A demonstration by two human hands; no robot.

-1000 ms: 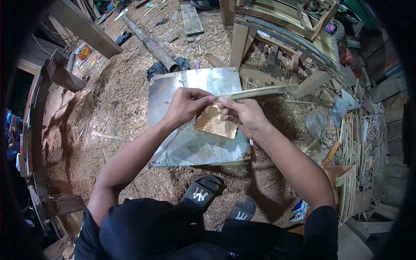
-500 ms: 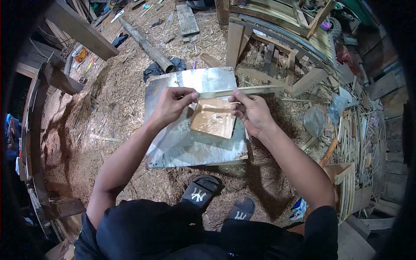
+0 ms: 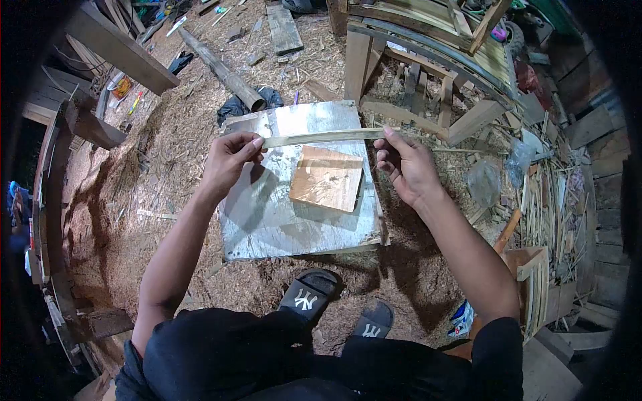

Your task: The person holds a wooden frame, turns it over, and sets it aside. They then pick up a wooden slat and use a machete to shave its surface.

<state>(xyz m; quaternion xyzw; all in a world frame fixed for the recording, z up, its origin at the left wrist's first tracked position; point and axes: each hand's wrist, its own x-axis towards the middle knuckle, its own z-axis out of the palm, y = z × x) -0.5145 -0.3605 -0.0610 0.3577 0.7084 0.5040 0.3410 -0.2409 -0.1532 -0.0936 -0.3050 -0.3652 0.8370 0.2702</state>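
Observation:
A thin wooden strip (image 3: 321, 138) is stretched level between my two hands, above the far part of a pale, worn board (image 3: 261, 224). Its left end is pinched in my left hand (image 3: 231, 160), thumb on top. At the right end, my right hand (image 3: 409, 164) grips the strip between thumb and fingers. Below the strip, a light brown wooden block (image 3: 326, 180) lies on the board, touched by neither hand.
Sawdust and shavings cover the ground. A round pole (image 3: 224, 70) and a black plastic bag (image 3: 271, 97) lie beyond the board. Wooden frames (image 3: 445, 100) stand at the upper right, and a wooden box (image 3: 525, 260) at the lower right. Two sandals (image 3: 311, 294) are near the board.
My left hand has moved left to the strip's end, and my right hand has moved slightly right. The strip has shifted left, and more of the block shows.

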